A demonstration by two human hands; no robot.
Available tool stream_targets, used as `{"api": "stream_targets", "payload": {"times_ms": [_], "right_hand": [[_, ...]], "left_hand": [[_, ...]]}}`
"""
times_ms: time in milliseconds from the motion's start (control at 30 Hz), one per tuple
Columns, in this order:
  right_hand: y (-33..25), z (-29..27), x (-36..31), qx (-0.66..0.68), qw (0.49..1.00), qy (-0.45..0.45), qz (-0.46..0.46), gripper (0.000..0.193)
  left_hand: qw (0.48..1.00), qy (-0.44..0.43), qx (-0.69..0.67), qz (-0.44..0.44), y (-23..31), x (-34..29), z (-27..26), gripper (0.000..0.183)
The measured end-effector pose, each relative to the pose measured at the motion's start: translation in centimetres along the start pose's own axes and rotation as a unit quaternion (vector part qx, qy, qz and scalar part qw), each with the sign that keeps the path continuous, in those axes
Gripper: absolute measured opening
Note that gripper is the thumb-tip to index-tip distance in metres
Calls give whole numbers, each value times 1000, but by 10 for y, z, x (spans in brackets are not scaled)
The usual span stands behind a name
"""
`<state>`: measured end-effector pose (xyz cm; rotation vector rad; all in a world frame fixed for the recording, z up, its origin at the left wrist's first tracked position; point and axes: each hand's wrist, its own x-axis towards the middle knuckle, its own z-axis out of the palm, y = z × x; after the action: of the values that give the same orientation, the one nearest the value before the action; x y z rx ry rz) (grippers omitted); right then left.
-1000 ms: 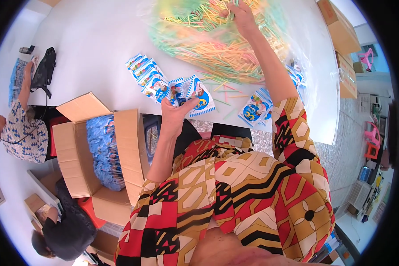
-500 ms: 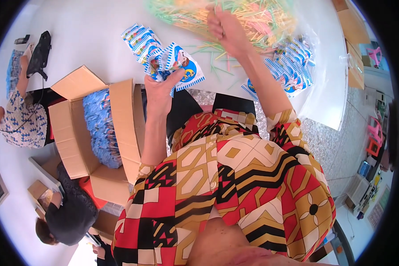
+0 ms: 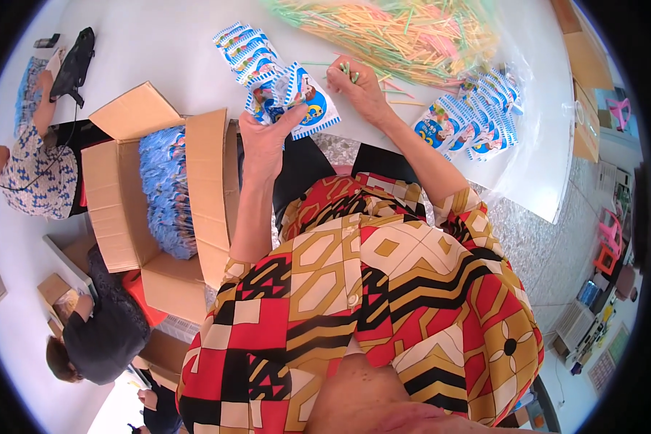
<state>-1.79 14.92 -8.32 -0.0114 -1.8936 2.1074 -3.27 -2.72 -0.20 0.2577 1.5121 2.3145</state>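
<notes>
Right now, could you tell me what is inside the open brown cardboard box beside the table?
The brown cardboard box holds a dense stack of blue-and-white printed packets. Its flaps and walls hide the bottom, so anything beneath the stack cannot be seen.

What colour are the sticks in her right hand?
Green, as the head view shows: sticks pinched in the right hand.

Bright, even daylight fills the scene. The white worktop (image 3: 159, 50) is close to overexposed and shows almost no cast shadow. A clear plastic sheet (image 3: 535, 94) at upper right carries soft glare. Fisheye distortion is strong: the worktop edge and the cardboard box (image 3: 123, 217) curve toward the rim, and a black vignette closes the corners. The centre is sharp, with the patterned shirt (image 3: 383, 304) crisply rendered. Figures near the left rim appear compressed and slightly soft.
</notes>
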Motion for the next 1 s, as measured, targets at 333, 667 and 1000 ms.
{"api": "stream_targets", "payload": {"times_ms": [333, 667, 1000], "right_hand": [[-2, 1, 3, -60, 998, -18, -6, 11], [-19, 3, 3, -82, 992, 88, 49, 20], [-153, 25, 21, 307, 949, 62, 45, 23]], "left_hand": [[1000, 3, 17, -5, -1, -1, -3, 28], [994, -46, 96, -1, -13, -2, -6, 25], [989, -50, 136, -15, -27, -1, -4, 23]]}}
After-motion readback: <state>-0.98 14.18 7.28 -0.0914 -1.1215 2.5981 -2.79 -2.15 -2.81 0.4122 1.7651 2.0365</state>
